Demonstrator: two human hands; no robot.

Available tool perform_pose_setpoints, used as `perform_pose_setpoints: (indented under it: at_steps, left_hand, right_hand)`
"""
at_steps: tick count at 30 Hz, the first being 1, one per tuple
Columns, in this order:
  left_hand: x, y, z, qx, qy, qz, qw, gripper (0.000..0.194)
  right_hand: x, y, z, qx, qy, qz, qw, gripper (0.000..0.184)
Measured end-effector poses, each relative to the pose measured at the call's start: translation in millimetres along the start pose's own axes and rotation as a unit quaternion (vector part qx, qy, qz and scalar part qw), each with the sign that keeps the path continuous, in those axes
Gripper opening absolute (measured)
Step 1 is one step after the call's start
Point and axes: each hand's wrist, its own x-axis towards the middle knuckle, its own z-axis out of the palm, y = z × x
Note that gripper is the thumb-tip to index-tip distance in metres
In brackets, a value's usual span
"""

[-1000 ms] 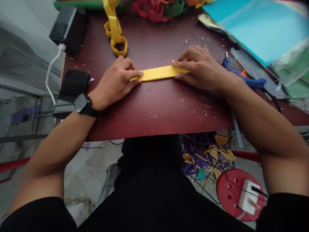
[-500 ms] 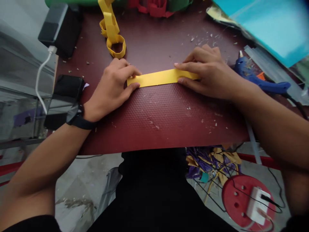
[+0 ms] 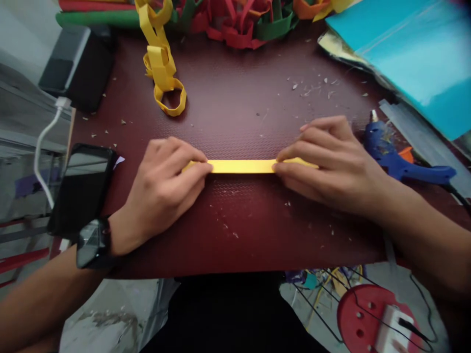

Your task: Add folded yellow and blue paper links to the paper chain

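Observation:
A narrow yellow paper strip [image 3: 243, 166] stretches level between my two hands, just over the dark red table [image 3: 235, 245]. My left hand [image 3: 167, 179] pinches it near its left end between thumb and forefinger. At the other side my right hand [image 3: 327, 166] pinches it in the same way, and the strip's right end shows between the fingers. Beyond my left hand lies a yellow paper chain [image 3: 162, 66], its nearest loop open toward me. A blue glue gun [image 3: 397, 157] rests just right of my right hand.
At left stand a black power block [image 3: 75, 68] with a white cable [image 3: 40, 152] and a black phone [image 3: 83, 189]. Red and green paper chains [image 3: 250, 29] line the back. Blue sheets [image 3: 408, 54] lie back right. Below is a red stool [image 3: 362, 314] with a power strip.
The strip looks narrower and is now level. Both hands have come lower in view and pinch it with thumb and forefinger. The whole scene has shifted down as the camera tilted.

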Motion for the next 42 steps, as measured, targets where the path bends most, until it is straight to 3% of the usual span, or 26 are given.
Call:
perform_pose_setpoints:
  at_steps: [6, 20, 28, 35, 42]
  left_hand:
    - [-0.2, 7.7, 3.3, -0.031, -0.077, 0.060, 0.995, 0.017]
    - [-2.7, 12.3, -2.0, -0.062, -0.070, 0.010, 0.996, 0.020]
    - [0.6, 15.6, 0.7, -0.041, -0.058, -0.031, 0.997, 0.031]
    - [-12.2, 17.8, -1.0, -0.039, -0.067, -0.082, 0.994, 0.040]
    - [-6.3, 20.1, -2.6, -0.006, -0.091, -0.019, 0.996, 0.043]
  right_hand:
    - [-0.5, -3.3, -0.1, 0.011, -0.048, -0.028, 0.998, 0.017]
    - [0.4, 1.4, -8.2, 0.114, -0.084, 0.030, 0.990, 0.025]
    - [2.4, -1.2, -9.8, 0.090, -0.117, 0.112, 0.983, 0.032]
    - [-1.9, -2.1, -2.2, 0.080, -0.122, 0.170, 0.975, 0.036]
    - [-2.0, -3.8, -0.6, 0.074, -0.116, 0.165, 0.977, 0.030]
